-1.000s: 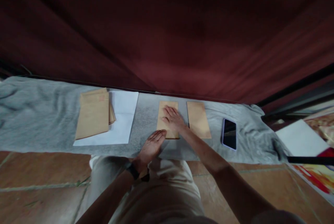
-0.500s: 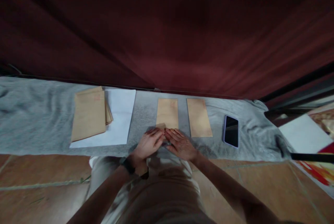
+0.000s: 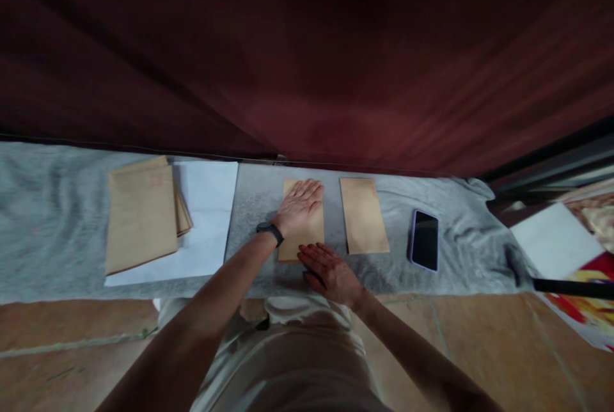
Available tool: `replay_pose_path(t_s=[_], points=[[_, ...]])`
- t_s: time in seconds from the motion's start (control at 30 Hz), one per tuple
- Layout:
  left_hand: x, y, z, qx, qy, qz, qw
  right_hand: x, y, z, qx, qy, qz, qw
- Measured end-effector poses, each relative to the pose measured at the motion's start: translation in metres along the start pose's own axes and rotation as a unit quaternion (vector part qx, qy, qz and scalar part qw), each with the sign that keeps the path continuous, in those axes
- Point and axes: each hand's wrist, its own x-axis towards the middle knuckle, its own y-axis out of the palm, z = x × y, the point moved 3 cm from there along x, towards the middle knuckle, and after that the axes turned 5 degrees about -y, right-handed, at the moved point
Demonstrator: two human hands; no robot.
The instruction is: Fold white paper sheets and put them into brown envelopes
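A brown paper envelope (image 3: 307, 231) lies flat on the grey cloth in front of me. Across its upper part rests my left hand (image 3: 300, 204), palm down with the fingers stretched out; a dark watch is on that wrist. At the near right corner of the same envelope, my right hand (image 3: 330, 271) lies with its fingers extended, the fingertips touching the paper. A second brown envelope (image 3: 364, 215) sits just to the right, apart from both hands.
On the left, several brown envelopes (image 3: 141, 217) are stacked over white paper (image 3: 206, 207). A phone (image 3: 425, 239) with a purple edge lies on the grey cloth (image 3: 460, 233) at right. A dark red curtain (image 3: 307, 66) hangs behind; tiled floor (image 3: 422, 329) shows in front.
My left hand has moved up from the envelope's near end to its upper part, fingers spreading flat. My right hand has shifted slightly down. The near end now lies flat.
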Motion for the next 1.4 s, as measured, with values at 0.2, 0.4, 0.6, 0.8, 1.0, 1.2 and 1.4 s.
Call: replay_pose_path(t_s=[0.2,0.4,0.6,0.8,1.0,1.2,1.4], points=[[-0.016,0.003,-0.006,-0.043,0.041,-0.011,0.998,0.002,-0.004,0.000,0.021,-0.002,-0.009,1.000],[-0.037,0.004,-0.018,-0.056,0.080,0.006,0.995,0.002,-0.003,0.000,0.031,0.000,-0.030,0.999],[-0.072,0.001,-0.032,-0.063,0.101,0.025,0.993,-0.001,-0.004,-0.003,0.043,-0.017,-0.085,0.995],[-0.111,0.000,-0.036,-0.088,0.093,0.036,0.991,-0.005,-0.005,-0.005,0.036,-0.025,-0.093,0.995],[-0.145,-0.007,-0.039,-0.112,0.063,0.018,0.992,-0.010,0.001,-0.016,0.028,0.041,-0.118,0.992],[-0.165,-0.008,-0.039,-0.135,-0.012,-0.057,0.989,-0.013,0.009,-0.022,-0.007,0.098,-0.117,0.988],[-0.167,-0.007,-0.039,-0.150,-0.034,-0.077,0.985,-0.010,0.005,-0.020,-0.038,0.133,-0.139,0.981]])
